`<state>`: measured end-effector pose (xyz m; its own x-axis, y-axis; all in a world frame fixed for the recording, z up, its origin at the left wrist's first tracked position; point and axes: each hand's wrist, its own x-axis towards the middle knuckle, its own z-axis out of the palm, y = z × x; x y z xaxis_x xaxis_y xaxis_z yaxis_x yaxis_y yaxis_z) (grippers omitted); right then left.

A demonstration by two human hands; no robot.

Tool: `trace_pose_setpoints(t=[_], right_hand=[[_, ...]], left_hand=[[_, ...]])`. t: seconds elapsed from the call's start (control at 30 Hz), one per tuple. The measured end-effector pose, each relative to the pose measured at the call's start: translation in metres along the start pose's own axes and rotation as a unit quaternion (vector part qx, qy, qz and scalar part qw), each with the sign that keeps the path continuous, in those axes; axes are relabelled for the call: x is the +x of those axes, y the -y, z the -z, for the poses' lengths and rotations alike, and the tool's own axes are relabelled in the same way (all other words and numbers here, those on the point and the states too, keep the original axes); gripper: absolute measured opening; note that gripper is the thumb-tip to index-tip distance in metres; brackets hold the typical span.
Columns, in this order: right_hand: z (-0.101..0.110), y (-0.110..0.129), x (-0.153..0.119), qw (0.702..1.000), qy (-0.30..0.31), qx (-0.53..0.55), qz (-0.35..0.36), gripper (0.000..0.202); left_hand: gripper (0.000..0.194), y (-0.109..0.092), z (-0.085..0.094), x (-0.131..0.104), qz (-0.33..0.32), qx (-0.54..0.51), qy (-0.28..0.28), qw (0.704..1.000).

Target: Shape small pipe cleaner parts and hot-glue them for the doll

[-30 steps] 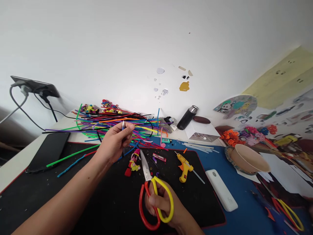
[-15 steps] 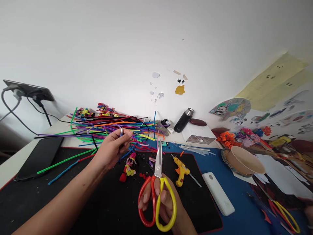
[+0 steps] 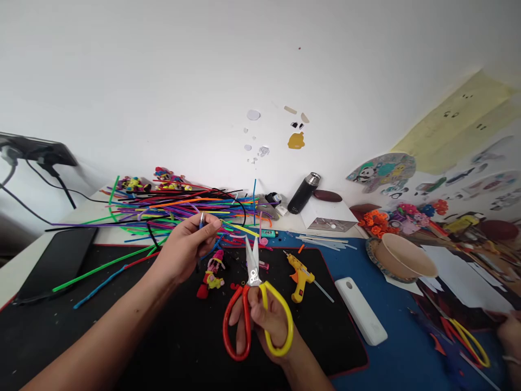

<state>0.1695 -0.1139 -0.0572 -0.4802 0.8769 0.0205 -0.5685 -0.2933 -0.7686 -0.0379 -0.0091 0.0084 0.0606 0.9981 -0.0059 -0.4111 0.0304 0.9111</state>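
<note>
My left hand is closed in a pinch above the mat's back edge. It holds a slim tool with a silver end and a dark blue part below; its kind is unclear. Any small piece at the fingertips cannot be made out. My right hand grips scissors with one red and one yellow handle, fingers through the loops. The blades point up and away, parted in a narrow V. Between the hands, a small pink, yellow and red pipe-cleaner doll lies on the black mat.
Behind lies a pile of coloured pipe cleaners. A yellow glue gun, a white power bank and a bowl are to the right. A phone lies left. Another person's hand shows at the right edge.
The scissor blades have parted from closed to a narrow V, and the handles have spread. The scissors have shifted slightly left. My left hand keeps its pinch; the view has tilted slightly.
</note>
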Motion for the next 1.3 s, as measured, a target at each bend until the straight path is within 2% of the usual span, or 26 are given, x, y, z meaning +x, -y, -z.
trace_pose_setpoints(t=[0.27, 0.47, 0.77, 0.93, 1.2, 1.3], right_hand=[[-0.003, 0.019, 0.014, 0.986, -0.145, -0.056, 0.051, 0.046], [0.001, 0.024, 0.021, 0.96, -0.261, -0.056, 0.08, 0.051], [0.012, 0.019, 0.023, 0.955, -0.273, -0.087, 0.082, 0.045], [0.017, 0.02, 0.025, 0.949, -0.291, -0.099, 0.075, 0.046], [0.036, 0.02, 0.01, 0.943, -0.308, -0.121, 0.041, 0.041], [0.04, 0.023, 0.0, 0.941, -0.304, -0.145, 0.016, 0.041]], left_hand=[[0.043, 0.009, -0.001, -0.005, 0.02, 0.089, 0.043, 0.995], [0.044, 0.005, -0.002, -0.008, 0.011, 0.175, 0.065, 0.982], [0.046, 0.002, -0.007, -0.009, -0.014, 0.27, 0.096, 0.958], [0.05, 0.003, -0.005, -0.008, 0.019, 0.283, 0.121, 0.951], [0.048, -0.002, 0.006, -0.003, 0.037, 0.209, 0.041, 0.976], [0.046, -0.005, 0.007, -0.003, 0.036, 0.207, 0.035, 0.977]])
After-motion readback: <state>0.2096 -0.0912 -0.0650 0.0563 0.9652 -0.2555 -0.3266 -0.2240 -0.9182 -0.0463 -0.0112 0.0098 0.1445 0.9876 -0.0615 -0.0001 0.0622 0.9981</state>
